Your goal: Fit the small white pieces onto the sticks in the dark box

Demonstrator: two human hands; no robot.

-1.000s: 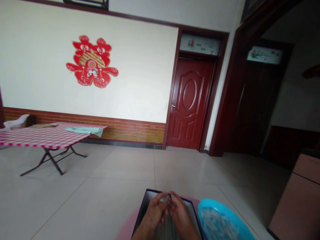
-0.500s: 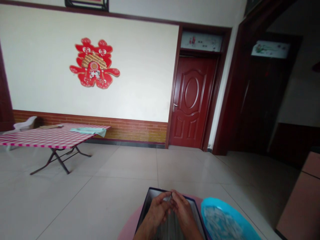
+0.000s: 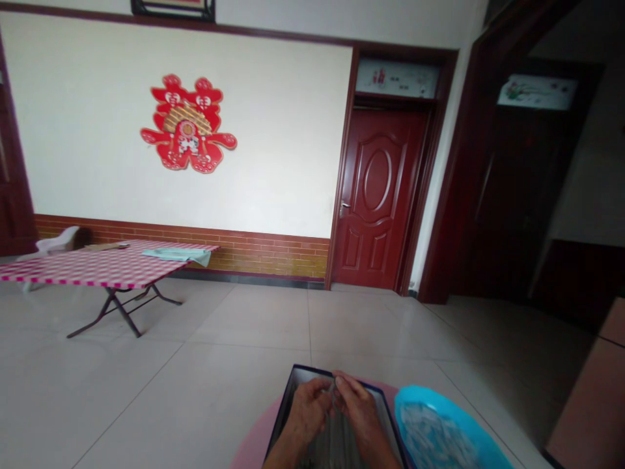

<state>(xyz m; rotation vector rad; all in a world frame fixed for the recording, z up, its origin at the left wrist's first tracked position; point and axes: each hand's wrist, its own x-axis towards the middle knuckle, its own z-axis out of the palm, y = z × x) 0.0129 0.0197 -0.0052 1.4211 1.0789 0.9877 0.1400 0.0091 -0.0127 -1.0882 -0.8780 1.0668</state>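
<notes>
My left hand [image 3: 310,405] and my right hand [image 3: 355,402] meet fingertip to fingertip above an open, dark-edged box [image 3: 303,372]. Both hands are closed in a pinch. Between them is something small, pale and thin, too small to name. Inside the box, long greyish strips show below my wrists, partly covered by my forearms. Just right of the box stands a bright blue basin [image 3: 456,412]. It holds many pale, translucent small pieces [image 3: 434,435] whose kind I cannot make out.
Box and basin rest on a round pink surface [image 3: 258,438]. Farther left stands a folding table [image 3: 97,267] with a checked cover, a pale green cloth [image 3: 178,255] on it and a white chair [image 3: 58,241] behind. A pinkish cabinet [image 3: 593,384] is at the right edge.
My left fingers have drawn slightly down and apart from the right fingertips, which stay pinched. The whole view has shifted a little.
</notes>
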